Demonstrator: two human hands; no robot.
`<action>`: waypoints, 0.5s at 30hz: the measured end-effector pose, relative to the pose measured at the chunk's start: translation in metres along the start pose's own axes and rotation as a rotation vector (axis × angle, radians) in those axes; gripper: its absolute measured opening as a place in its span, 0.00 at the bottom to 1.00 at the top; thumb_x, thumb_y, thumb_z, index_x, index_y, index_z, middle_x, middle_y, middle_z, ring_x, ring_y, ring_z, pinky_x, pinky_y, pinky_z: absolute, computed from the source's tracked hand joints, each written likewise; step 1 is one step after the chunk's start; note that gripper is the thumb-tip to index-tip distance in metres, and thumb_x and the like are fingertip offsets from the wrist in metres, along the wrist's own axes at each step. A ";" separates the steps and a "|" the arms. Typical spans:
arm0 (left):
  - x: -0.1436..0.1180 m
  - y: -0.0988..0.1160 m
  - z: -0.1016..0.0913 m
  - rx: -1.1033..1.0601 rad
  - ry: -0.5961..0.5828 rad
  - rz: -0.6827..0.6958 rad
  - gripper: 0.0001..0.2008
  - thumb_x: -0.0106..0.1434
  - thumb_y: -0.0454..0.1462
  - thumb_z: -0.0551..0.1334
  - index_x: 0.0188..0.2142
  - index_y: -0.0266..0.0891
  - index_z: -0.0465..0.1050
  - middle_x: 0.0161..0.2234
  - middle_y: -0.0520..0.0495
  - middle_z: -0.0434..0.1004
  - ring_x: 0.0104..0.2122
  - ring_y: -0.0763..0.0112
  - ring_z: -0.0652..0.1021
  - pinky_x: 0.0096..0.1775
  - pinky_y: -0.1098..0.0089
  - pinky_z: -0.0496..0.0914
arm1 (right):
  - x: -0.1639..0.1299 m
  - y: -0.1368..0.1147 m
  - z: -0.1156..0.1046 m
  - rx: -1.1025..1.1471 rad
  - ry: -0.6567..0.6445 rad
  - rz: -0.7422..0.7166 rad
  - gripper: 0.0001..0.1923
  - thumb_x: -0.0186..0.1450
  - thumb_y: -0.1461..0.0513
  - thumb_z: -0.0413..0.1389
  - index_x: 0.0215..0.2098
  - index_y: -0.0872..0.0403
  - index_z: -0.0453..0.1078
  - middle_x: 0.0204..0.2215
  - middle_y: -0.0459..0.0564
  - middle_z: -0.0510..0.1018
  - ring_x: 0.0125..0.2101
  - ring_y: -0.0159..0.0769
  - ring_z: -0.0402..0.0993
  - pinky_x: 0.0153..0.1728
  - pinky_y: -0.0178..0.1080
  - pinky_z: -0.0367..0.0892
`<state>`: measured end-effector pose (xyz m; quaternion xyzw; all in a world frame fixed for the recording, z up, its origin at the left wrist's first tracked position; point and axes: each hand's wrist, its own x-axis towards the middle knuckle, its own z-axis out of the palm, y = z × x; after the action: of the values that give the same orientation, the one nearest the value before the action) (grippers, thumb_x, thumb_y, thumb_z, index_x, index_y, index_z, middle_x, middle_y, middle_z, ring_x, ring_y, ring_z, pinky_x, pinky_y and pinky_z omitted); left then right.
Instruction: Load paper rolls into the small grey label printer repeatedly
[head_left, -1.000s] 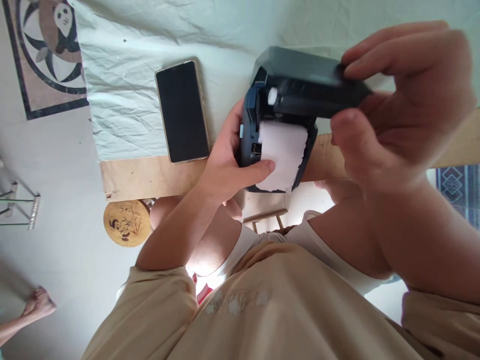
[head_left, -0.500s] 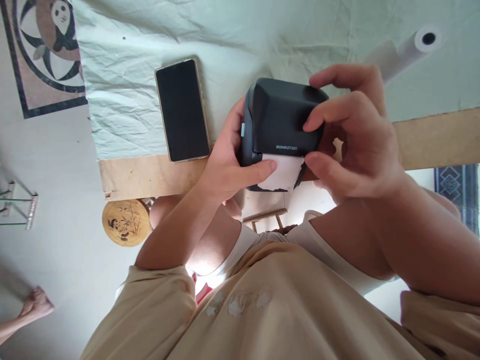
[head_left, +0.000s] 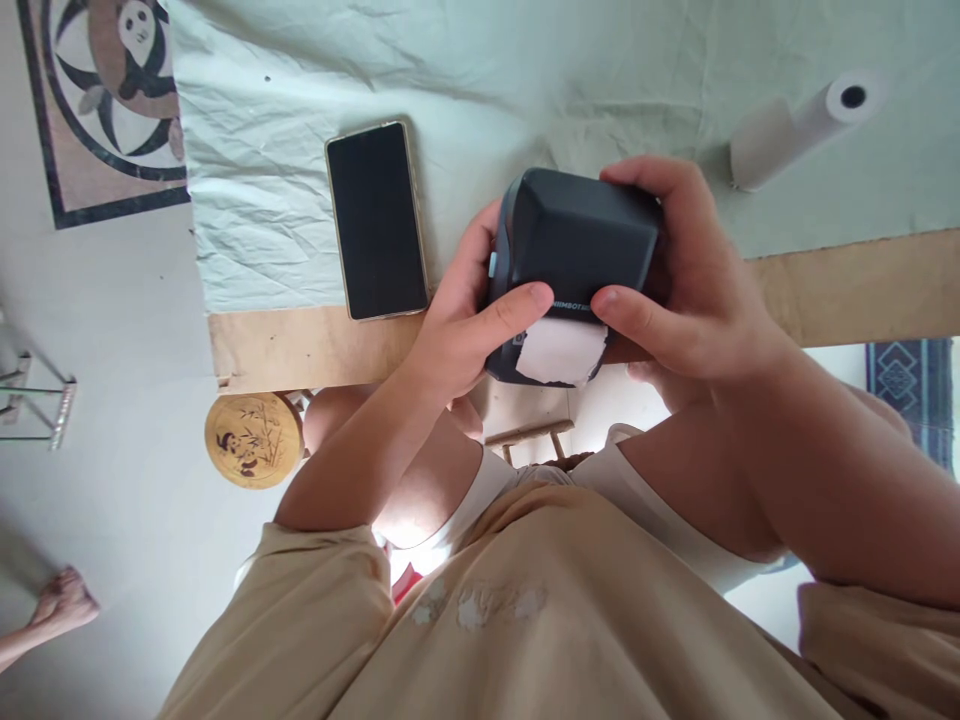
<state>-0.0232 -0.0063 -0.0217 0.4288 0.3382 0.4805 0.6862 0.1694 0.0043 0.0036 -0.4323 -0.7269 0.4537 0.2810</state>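
Note:
A dark label printer (head_left: 585, 230) marked NIIMBOT is held between my two hands over the table's front edge. From its lower front slot sticks a short piece of white label paper (head_left: 562, 352) with a ragged end. My left hand (head_left: 472, 320) grips the printer's left side, its thumb pressing on the front of the lid by the lettering. On the other side, my right hand (head_left: 675, 270) wraps the right edge, thumb also on the lid front. The fingers underneath are hidden.
A smartphone (head_left: 376, 220) with a dark screen lies left of the printer on the pale green cloth (head_left: 255, 200). A partly unrolled white paper roll (head_left: 810, 130) lies at the right. Below the table's wooden edge (head_left: 300, 350) stands a round stool (head_left: 253, 440). Another person's foot (head_left: 66, 598) shows lower left.
My right hand has closed around the printer's right side, its thumb now on the lid front. My left thumb has shifted up from the paper onto the lid.

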 end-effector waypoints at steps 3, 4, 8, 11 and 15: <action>0.000 0.002 0.001 0.013 -0.007 0.004 0.22 0.55 0.47 0.64 0.48 0.46 0.65 0.43 0.51 0.71 0.40 0.72 0.76 0.38 0.75 0.72 | 0.001 0.001 -0.001 0.017 -0.003 0.020 0.33 0.61 0.50 0.55 0.58 0.48 0.47 0.35 0.44 0.66 0.18 0.15 0.59 0.15 0.23 0.58; 0.000 0.003 0.002 0.008 -0.009 0.011 0.22 0.56 0.47 0.63 0.48 0.45 0.65 0.41 0.51 0.71 0.39 0.74 0.76 0.36 0.76 0.72 | 0.001 0.001 -0.001 0.004 0.004 0.011 0.33 0.60 0.50 0.55 0.58 0.48 0.47 0.34 0.43 0.66 0.18 0.15 0.59 0.15 0.23 0.58; 0.001 0.004 0.003 -0.014 -0.012 0.012 0.19 0.57 0.44 0.63 0.48 0.44 0.65 0.36 0.52 0.70 0.34 0.77 0.75 0.33 0.78 0.71 | 0.001 0.005 -0.001 -0.043 0.025 -0.022 0.33 0.61 0.50 0.55 0.59 0.49 0.48 0.31 0.43 0.67 0.19 0.17 0.58 0.17 0.24 0.58; 0.001 0.004 0.004 -0.011 0.005 0.003 0.19 0.56 0.42 0.63 0.47 0.43 0.66 0.33 0.53 0.69 0.35 0.76 0.75 0.33 0.78 0.70 | 0.000 0.006 -0.001 -0.109 0.058 -0.042 0.34 0.59 0.49 0.56 0.59 0.50 0.50 0.31 0.44 0.67 0.23 0.19 0.62 0.22 0.26 0.62; 0.002 0.002 0.004 -0.015 0.017 0.015 0.19 0.56 0.41 0.62 0.47 0.43 0.66 0.35 0.52 0.70 0.34 0.77 0.75 0.32 0.78 0.70 | 0.000 0.006 -0.001 -0.143 0.076 -0.047 0.34 0.59 0.49 0.56 0.59 0.48 0.50 0.35 0.45 0.68 0.27 0.22 0.65 0.25 0.28 0.64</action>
<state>-0.0197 -0.0051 -0.0179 0.4219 0.3374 0.4917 0.6829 0.1725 0.0060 -0.0012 -0.4509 -0.7562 0.3771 0.2874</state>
